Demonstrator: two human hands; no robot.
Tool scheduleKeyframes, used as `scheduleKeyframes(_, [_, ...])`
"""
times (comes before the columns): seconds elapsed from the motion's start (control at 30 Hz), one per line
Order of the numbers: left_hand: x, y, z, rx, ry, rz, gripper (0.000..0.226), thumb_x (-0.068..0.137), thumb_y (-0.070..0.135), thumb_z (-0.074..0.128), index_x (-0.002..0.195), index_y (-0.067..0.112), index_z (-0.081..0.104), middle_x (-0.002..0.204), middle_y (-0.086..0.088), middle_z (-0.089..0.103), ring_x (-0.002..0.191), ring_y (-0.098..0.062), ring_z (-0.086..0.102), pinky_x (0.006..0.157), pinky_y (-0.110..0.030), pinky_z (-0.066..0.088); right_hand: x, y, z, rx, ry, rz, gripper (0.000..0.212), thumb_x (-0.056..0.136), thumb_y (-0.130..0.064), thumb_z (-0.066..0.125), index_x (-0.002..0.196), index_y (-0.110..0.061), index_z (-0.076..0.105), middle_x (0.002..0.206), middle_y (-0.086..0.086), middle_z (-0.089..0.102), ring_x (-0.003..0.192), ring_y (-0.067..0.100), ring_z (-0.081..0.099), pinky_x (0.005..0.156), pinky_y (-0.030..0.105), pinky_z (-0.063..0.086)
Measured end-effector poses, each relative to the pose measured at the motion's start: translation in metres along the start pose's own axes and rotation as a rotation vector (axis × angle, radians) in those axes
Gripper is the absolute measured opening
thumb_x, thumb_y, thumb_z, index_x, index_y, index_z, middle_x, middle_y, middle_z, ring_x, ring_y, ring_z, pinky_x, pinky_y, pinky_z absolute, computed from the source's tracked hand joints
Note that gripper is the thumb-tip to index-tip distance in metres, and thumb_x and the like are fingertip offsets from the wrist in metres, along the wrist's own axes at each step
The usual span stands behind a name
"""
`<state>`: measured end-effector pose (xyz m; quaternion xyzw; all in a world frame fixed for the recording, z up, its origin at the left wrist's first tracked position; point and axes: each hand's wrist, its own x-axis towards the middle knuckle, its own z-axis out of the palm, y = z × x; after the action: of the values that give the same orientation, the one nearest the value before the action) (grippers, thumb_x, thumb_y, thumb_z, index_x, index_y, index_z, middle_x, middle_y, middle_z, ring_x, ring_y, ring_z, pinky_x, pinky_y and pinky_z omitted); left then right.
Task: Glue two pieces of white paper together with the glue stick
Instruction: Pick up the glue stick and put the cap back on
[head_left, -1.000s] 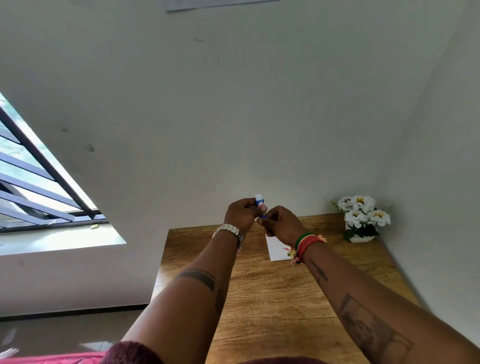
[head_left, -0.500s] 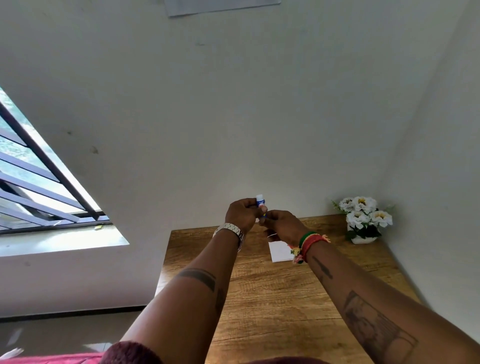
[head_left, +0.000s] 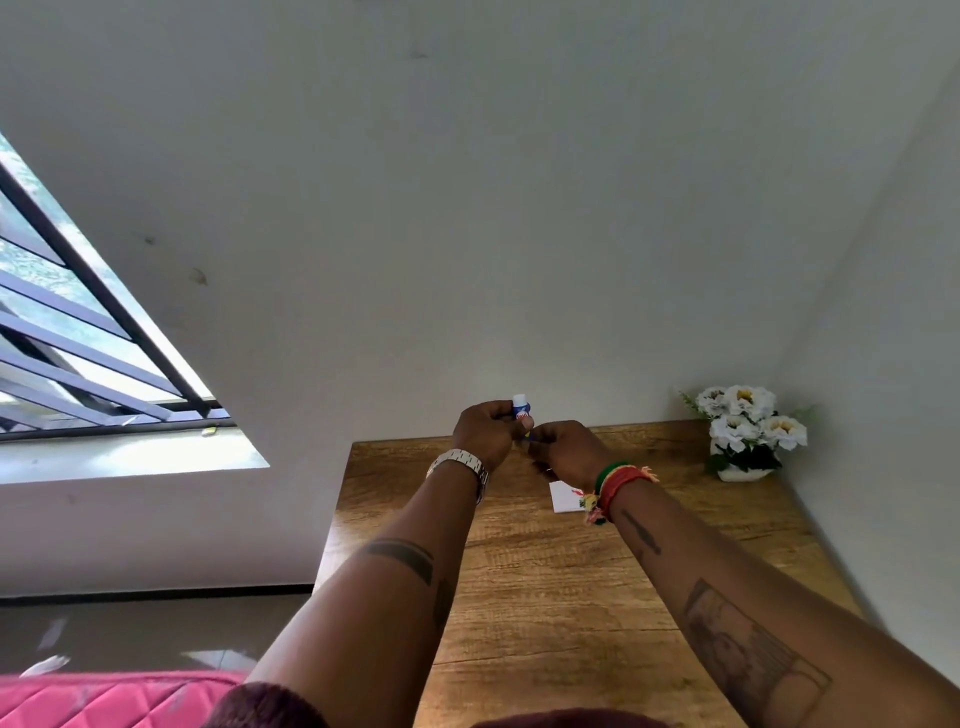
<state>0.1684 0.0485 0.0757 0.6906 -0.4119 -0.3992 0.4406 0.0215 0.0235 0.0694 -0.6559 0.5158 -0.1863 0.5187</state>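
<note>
My left hand (head_left: 485, 431) holds a small blue and white glue stick (head_left: 520, 406) upright above the far part of the wooden table (head_left: 561, 582). My right hand (head_left: 563, 451) meets it from the right, with its fingertips pinched at the stick's lower end. White paper (head_left: 563, 496) lies flat on the table just below my right wrist, which hides part of it. I cannot tell whether it is one sheet or two.
A white pot of white flowers (head_left: 744, 434) stands at the table's far right corner against the wall. A barred window (head_left: 78, 343) is on the left. A pink quilted surface (head_left: 104, 699) lies at the lower left.
Both hands stay joined on the glue stick at almost the same spot. The view has tipped a little, so more of the paper shows below my right wrist.
</note>
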Motion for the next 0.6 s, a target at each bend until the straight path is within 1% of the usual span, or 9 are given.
scheduleKeyframes(0.1, [-0.001,-0.011,-0.004,-0.046,-0.010,-0.042,0.037,0.082,0.018,0.083,0.118,0.014,0.075,0.104,-0.001,0.077,0.096,-0.014,0.071,0.088,-0.030,0.057,0.004,0.001,0.011,-0.118,0.062,0.002,0.018,0.086,-0.030,0.076,0.076,-0.018,0.067,0.069,0.005,0.067,0.056,0.012,0.057,0.060,0.030,0.048])
scheduleKeyframes(0.17, [-0.003,-0.020,-0.009,-0.057,-0.014,-0.065,0.037,0.082,0.018,0.083,0.118,0.015,0.075,0.102,0.000,0.078,0.095,-0.013,0.072,0.086,-0.031,0.060,0.004,0.004,0.023,-0.061,0.024,0.008,0.018,0.085,-0.025,0.077,0.076,-0.015,0.065,0.064,0.004,0.063,0.049,0.010,0.053,0.049,0.022,0.043])
scheduleKeyframes(0.2, [-0.003,-0.027,-0.013,-0.053,-0.010,-0.078,0.038,0.081,0.019,0.084,0.118,0.016,0.075,0.101,0.001,0.078,0.092,-0.012,0.072,0.083,-0.030,0.060,0.004,0.006,0.029,-0.028,-0.030,0.013,0.013,0.087,-0.023,0.075,0.084,-0.013,0.068,0.067,0.005,0.063,0.051,0.012,0.053,0.048,0.022,0.043])
scheduleKeyframes(0.23, [-0.003,-0.034,-0.017,-0.045,-0.001,-0.091,0.038,0.081,0.020,0.084,0.118,0.016,0.075,0.101,0.001,0.078,0.092,-0.011,0.072,0.081,-0.028,0.060,0.004,0.008,0.036,-0.003,-0.086,0.014,0.012,0.090,-0.022,0.072,0.094,-0.010,0.069,0.073,0.006,0.064,0.056,0.014,0.055,0.049,0.023,0.045])
scheduleKeyframes(0.3, [-0.004,-0.048,-0.025,-0.039,0.019,-0.117,0.038,0.081,0.021,0.083,0.118,0.016,0.075,0.104,0.000,0.077,0.097,-0.015,0.072,0.087,-0.031,0.057,0.004,0.012,0.049,0.042,-0.169,0.042,0.017,0.097,-0.020,0.065,0.109,-0.010,0.069,0.082,0.005,0.066,0.067,0.016,0.060,0.057,0.023,0.051])
scheduleKeyframes(0.37, [-0.007,-0.060,-0.036,-0.044,0.029,-0.145,0.038,0.082,0.021,0.083,0.118,0.015,0.074,0.104,0.000,0.077,0.100,-0.017,0.072,0.090,-0.032,0.056,0.005,0.016,0.062,0.077,-0.184,0.064,0.013,0.097,-0.019,0.065,0.106,-0.012,0.072,0.080,0.002,0.067,0.069,0.016,0.060,0.063,0.027,0.052])
scheduleKeyframes(0.43, [-0.012,-0.070,-0.043,-0.047,0.014,-0.170,0.039,0.081,0.019,0.084,0.119,0.014,0.074,0.103,0.000,0.077,0.099,-0.016,0.072,0.089,-0.031,0.056,0.007,0.021,0.075,0.047,-0.143,0.059,0.003,0.093,-0.018,0.071,0.091,-0.018,0.073,0.066,-0.005,0.067,0.060,0.012,0.057,0.059,0.026,0.048])
scheduleKeyframes(0.5, [-0.018,-0.080,-0.048,-0.038,-0.001,-0.168,0.037,0.079,0.016,0.085,0.115,0.014,0.076,0.098,0.002,0.078,0.096,-0.014,0.073,0.085,-0.031,0.057,0.009,0.027,0.087,-0.027,-0.095,0.012,0.006,0.087,-0.018,0.077,0.084,-0.022,0.074,0.062,-0.011,0.066,0.057,0.004,0.056,0.056,0.021,0.044])
scheduleKeyframes(0.6, [-0.029,-0.094,-0.053,-0.047,0.007,-0.175,0.032,0.074,0.014,0.086,0.104,0.021,0.079,0.091,0.006,0.079,0.090,-0.011,0.074,0.080,-0.030,0.057,0.008,0.030,0.106,-0.074,-0.139,-0.084,0.021,0.085,-0.015,0.077,0.099,-0.030,0.074,0.072,-0.018,0.070,0.061,-0.007,0.057,0.054,0.012,0.041])
